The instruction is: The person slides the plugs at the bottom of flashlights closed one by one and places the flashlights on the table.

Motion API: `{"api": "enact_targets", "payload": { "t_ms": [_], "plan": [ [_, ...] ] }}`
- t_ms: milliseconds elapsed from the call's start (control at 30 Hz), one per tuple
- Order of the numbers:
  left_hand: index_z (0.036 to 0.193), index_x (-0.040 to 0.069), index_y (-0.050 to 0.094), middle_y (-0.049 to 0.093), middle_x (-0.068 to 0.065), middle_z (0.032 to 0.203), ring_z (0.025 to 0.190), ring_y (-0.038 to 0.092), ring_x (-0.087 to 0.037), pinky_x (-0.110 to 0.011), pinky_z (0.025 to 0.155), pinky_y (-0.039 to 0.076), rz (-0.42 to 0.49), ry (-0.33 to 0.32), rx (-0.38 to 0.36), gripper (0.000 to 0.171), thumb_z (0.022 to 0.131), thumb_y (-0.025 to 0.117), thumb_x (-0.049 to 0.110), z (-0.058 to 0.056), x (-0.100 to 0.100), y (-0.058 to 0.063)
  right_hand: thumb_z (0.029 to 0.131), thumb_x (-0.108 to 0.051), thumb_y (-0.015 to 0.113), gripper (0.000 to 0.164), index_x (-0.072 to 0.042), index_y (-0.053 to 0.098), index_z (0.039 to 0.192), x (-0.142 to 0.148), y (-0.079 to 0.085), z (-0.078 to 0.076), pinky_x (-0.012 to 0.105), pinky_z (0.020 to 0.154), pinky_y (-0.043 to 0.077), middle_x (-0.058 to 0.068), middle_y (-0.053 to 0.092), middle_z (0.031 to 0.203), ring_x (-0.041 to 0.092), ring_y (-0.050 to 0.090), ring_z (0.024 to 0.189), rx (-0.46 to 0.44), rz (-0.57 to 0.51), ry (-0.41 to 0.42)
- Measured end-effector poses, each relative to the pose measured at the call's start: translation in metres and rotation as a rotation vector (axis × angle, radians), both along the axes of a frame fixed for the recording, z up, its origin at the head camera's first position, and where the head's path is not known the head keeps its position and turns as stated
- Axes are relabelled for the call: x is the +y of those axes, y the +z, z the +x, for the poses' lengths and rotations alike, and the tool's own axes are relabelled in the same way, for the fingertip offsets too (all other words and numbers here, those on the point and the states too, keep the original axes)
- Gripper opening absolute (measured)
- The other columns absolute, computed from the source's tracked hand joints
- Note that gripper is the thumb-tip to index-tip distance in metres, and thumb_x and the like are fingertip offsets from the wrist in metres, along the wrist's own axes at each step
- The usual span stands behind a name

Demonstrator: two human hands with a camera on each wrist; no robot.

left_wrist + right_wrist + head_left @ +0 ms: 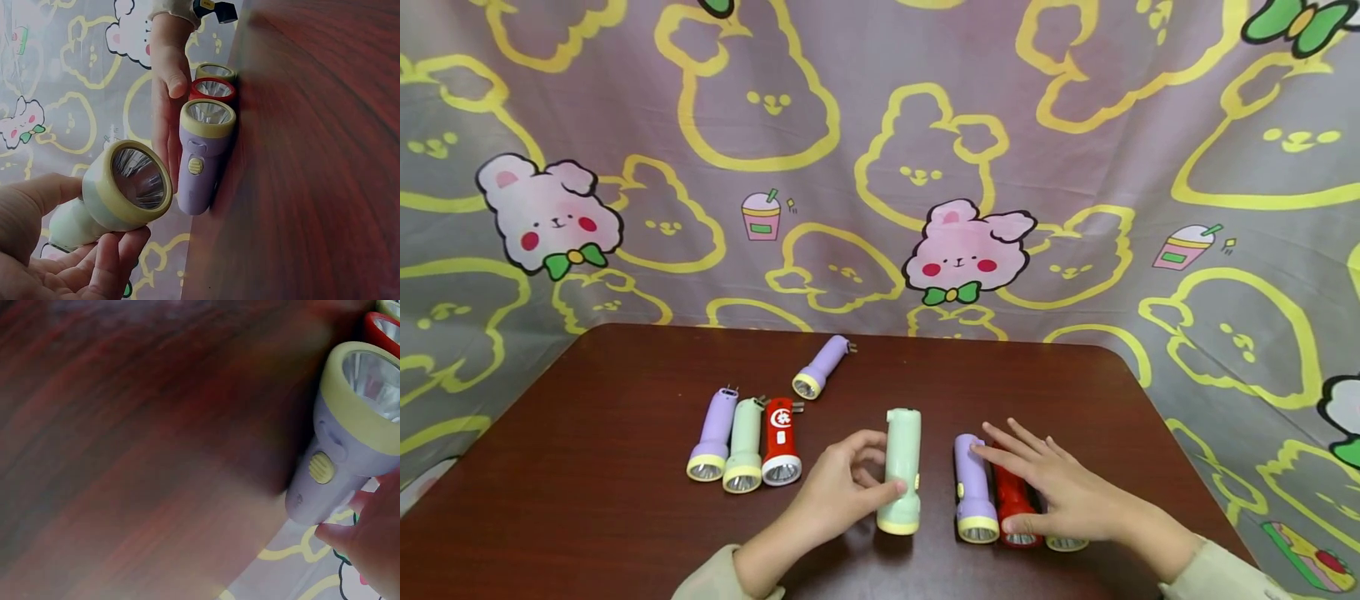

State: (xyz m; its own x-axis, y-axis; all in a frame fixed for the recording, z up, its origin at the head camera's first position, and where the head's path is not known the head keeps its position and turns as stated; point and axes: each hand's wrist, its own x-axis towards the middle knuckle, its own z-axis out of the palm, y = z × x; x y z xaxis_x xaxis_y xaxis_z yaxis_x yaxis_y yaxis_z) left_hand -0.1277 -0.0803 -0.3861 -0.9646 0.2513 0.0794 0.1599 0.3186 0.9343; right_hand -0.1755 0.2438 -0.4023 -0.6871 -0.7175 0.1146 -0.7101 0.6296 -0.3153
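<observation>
My left hand (838, 492) holds a mint-green flashlight (904, 458) between thumb and fingers; its yellow-rimmed lens faces the left wrist camera. To the right, a purple flashlight (974, 483), a red flashlight (1013, 493) and a yellow-rimmed flashlight (1067, 544) lie side by side, lens ends toward me. Over them spreads my right hand (1067, 496) with extended fingers, hiding most of the yellow-rimmed one. In the right wrist view its fingertips (334, 532) are at the tail of the purple flashlight (331, 469).
On the left lie a purple flashlight (715, 429), a green flashlight (746, 446) and a red-and-white flashlight (782, 450), close together with prongs pointing away. Another purple flashlight (826, 362) lies farther back. Patterned fabric (850, 167) hangs behind the dark wooden table (647, 367).
</observation>
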Motion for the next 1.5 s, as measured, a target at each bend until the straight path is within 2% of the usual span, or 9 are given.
{"api": "enact_targets", "payload": {
  "t_ms": [167,367,533,867,1000,1300,1500],
  "plan": [
    [0.120,0.002,0.061,0.073,-0.011,0.097,0.064,0.062,-0.008,-0.022,0.062,0.052,-0.030,-0.015,0.004,0.047,0.079,0.080,0.018,-0.004,0.004,-0.005,0.080,-0.065,0.068,0.084,-0.039,0.035,0.153,0.000,-0.004,0.000,0.083,0.096,0.027,-0.003,0.025,0.165,0.040,0.021,0.150,0.013,0.016,-0.001],
    [0.117,-0.002,0.059,0.073,-0.013,0.095,0.063,0.062,-0.009,-0.022,0.058,0.051,0.004,-0.056,-0.043,0.045,0.081,0.079,0.015,-0.010,0.011,-0.012,0.081,-0.063,0.068,0.083,-0.038,0.035,0.153,-0.001,-0.007,0.000,0.085,0.097,0.020,0.002,0.026,0.165,0.043,0.020,0.149,-0.035,0.000,-0.003],
    [0.116,-0.004,0.059,0.072,-0.013,0.094,0.065,0.064,-0.009,-0.023,0.058,0.051,-0.007,-0.067,-0.053,0.046,0.080,0.079,0.015,-0.014,0.016,-0.016,0.082,-0.062,0.068,0.081,-0.038,0.036,0.153,-0.002,-0.008,0.001,0.085,0.097,0.018,0.002,0.028,0.164,0.044,0.021,0.148,-0.057,-0.013,-0.013],
    [0.110,-0.001,0.062,0.072,-0.007,0.089,0.067,0.064,-0.010,-0.024,0.062,0.051,-0.127,-0.051,-0.043,0.044,0.078,0.083,0.020,-0.019,0.027,-0.016,0.082,-0.062,0.069,0.080,-0.038,0.037,0.152,-0.003,-0.012,0.002,0.082,0.099,0.018,0.000,0.030,0.163,0.038,0.024,0.149,-0.029,-0.023,-0.020],
    [0.107,0.000,0.064,0.070,-0.004,0.084,0.068,0.060,-0.009,-0.024,0.064,0.048,-0.179,-0.046,-0.043,0.043,0.076,0.084,0.022,-0.021,0.030,-0.016,0.082,-0.062,0.068,0.080,-0.038,0.037,0.152,-0.004,-0.014,0.002,0.082,0.099,0.019,0.001,0.031,0.163,0.037,0.024,0.149,-0.015,-0.020,-0.021],
    [0.104,0.001,0.064,0.065,0.001,0.075,0.063,0.057,-0.009,-0.023,0.060,0.047,-0.186,-0.061,-0.111,0.040,0.076,0.084,0.023,-0.028,0.037,-0.016,0.080,-0.062,0.069,0.081,-0.038,0.038,0.152,-0.005,-0.013,0.001,0.083,0.099,0.018,0.002,0.032,0.163,0.042,0.026,0.147,-0.020,-0.025,-0.029],
    [0.102,-0.001,0.063,0.068,-0.004,0.073,0.058,0.063,-0.014,-0.025,0.055,0.050,-0.136,-0.062,-0.190,0.038,0.077,0.083,0.019,-0.030,0.041,-0.015,0.081,-0.063,0.069,0.080,-0.039,0.038,0.151,-0.006,-0.012,0.001,0.083,0.099,0.017,0.002,0.033,0.162,0.041,0.026,0.147,-0.031,-0.028,-0.035]
  ]
}}
